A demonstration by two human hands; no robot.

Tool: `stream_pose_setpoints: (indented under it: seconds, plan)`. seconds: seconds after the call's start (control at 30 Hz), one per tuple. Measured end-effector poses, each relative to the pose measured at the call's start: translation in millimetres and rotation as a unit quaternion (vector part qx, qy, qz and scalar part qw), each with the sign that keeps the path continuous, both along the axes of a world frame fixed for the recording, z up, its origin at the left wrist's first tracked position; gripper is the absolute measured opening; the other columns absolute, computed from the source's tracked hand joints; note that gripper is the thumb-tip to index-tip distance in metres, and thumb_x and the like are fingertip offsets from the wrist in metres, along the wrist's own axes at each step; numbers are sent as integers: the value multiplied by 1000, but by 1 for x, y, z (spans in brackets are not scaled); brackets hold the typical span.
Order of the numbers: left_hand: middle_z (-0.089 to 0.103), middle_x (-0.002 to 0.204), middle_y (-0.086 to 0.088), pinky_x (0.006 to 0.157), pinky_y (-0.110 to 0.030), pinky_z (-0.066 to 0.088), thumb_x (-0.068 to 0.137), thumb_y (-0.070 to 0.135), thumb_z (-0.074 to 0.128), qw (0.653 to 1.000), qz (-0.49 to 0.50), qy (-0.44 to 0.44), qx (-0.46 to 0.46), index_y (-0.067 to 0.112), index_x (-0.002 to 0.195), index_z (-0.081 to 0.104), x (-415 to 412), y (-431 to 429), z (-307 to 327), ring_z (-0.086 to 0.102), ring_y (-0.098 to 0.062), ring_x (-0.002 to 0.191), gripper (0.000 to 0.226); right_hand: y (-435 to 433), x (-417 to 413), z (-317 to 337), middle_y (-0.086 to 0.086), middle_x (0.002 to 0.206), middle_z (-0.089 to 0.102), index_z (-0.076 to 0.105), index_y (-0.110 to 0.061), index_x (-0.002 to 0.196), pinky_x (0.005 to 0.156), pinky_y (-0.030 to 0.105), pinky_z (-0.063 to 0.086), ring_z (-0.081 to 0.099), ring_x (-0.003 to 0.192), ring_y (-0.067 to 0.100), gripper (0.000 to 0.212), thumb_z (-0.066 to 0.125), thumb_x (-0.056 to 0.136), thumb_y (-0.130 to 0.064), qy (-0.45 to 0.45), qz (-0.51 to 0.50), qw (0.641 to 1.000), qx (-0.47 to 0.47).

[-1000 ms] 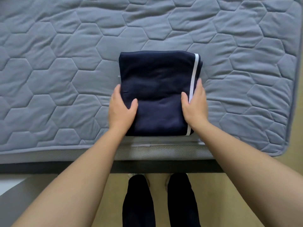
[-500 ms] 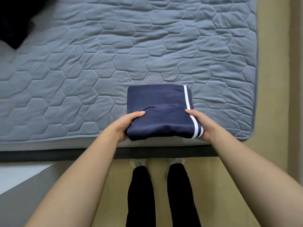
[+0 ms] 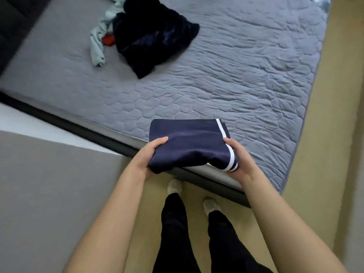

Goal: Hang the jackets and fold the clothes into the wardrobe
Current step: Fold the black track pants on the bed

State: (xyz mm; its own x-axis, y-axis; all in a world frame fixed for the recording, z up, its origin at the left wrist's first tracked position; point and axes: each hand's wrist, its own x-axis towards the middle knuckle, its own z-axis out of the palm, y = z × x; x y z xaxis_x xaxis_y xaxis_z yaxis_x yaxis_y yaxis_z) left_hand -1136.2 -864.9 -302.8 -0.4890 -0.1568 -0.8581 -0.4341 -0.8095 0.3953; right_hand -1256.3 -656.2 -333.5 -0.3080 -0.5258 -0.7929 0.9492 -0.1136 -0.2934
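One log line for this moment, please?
folded navy garment: at mattress edge | left hand: grips it | right hand: grips striped side | dark clothes pile: farther back

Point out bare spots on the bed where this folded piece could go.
Bare: the wide mattress stretch right of the dark pile, out to the right edge; also the near strip between that pile and the folded garment. Crowded: upper left, where the pile, pale cloth and a red item bunch together.

just one head cam, looking steeply down from standing height over the bed [image 3: 246, 79] edge, forearms and feet close below
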Motion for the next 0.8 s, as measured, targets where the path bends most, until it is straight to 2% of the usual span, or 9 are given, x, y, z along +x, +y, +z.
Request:
stream_pose_setpoints:
  seconds: [0.07, 0.2, 0.3, 0.4, 0.47, 0.53, 0.6, 0.73, 0.8]
  plan:
    - [73, 99, -9, 66, -28, 57, 80, 25, 63, 997, 69, 38, -27, 6, 101, 69, 32, 19, 36, 71, -21, 79, 29, -1, 9, 30, 12, 102, 72, 59, -8, 121, 62, 36, 56, 71, 80, 27, 41, 62, 83, -24, 28, 51, 998, -33]
    - [71, 106, -9, 69, -30, 52, 74, 32, 65, 975, 198, 60, -81, 9, 110, 67, 95, 66, 98, 69, -24, 82, 43, -10, 30, 89, 13, 98, 72, 63, -8, 112, 61, 36, 56, 71, 79, 28, 45, 68, 71, -26, 65, 160, 980, -99]
    - [68, 116, -11, 74, -34, 56, 71, 31, 67, 939, 305, 112, -108, 8, 114, 66, 148, 94, 134, 69, -26, 94, 49, -24, 59, 125, 13, 100, 72, 69, -9, 107, 62, 37, 56, 71, 82, 29, 41, 70, 70, -27, 85, 249, 955, -139]
    - [65, 122, -11, 84, -37, 55, 77, 32, 67, 897, 376, 163, -163, 11, 113, 70, 207, 119, 165, 64, -28, 109, 41, -43, 101, 154, 14, 101, 72, 64, -9, 113, 60, 38, 55, 71, 81, 29, 53, 73, 65, -30, 105, 348, 919, -154]
    - [64, 122, -12, 86, -39, 53, 79, 33, 67, 866, 420, 182, -204, 11, 115, 68, 250, 139, 181, 62, -30, 111, 42, -54, 138, 171, 14, 100, 72, 59, -9, 118, 59, 38, 55, 71, 79, 30, 56, 71, 67, -30, 118, 415, 889, -154]
    - [67, 116, -11, 78, -37, 56, 76, 32, 68, 831, 467, 190, -235, 12, 109, 72, 296, 163, 195, 66, -29, 104, 39, -62, 181, 187, 13, 95, 73, 60, -9, 115, 58, 38, 55, 72, 76, 29, 47, 68, 72, -27, 130, 474, 856, -158]
    - [70, 110, -9, 73, -37, 56, 74, 31, 69, 793, 520, 183, -258, 14, 101, 75, 345, 196, 206, 69, -28, 97, 33, -64, 232, 200, 11, 95, 74, 62, -10, 112, 63, 38, 55, 71, 78, 28, 43, 67, 73, -28, 152, 542, 809, -172]
    - [69, 114, -9, 72, -39, 55, 71, 34, 73, 714, 616, 140, -302, 17, 104, 74, 443, 288, 217, 68, -30, 99, 36, -36, 349, 219, 10, 99, 73, 61, -12, 117, 72, 40, 55, 71, 82, 27, 57, 69, 64, -32, 153, 646, 709, -237]
    - [70, 111, -7, 67, -40, 55, 66, 38, 78, 681, 658, 96, -306, 21, 102, 74, 489, 346, 220, 69, -30, 95, 40, -6, 410, 225, 11, 105, 71, 58, -14, 123, 71, 42, 55, 70, 86, 29, 62, 70, 64, -30, 132, 687, 664, -265]
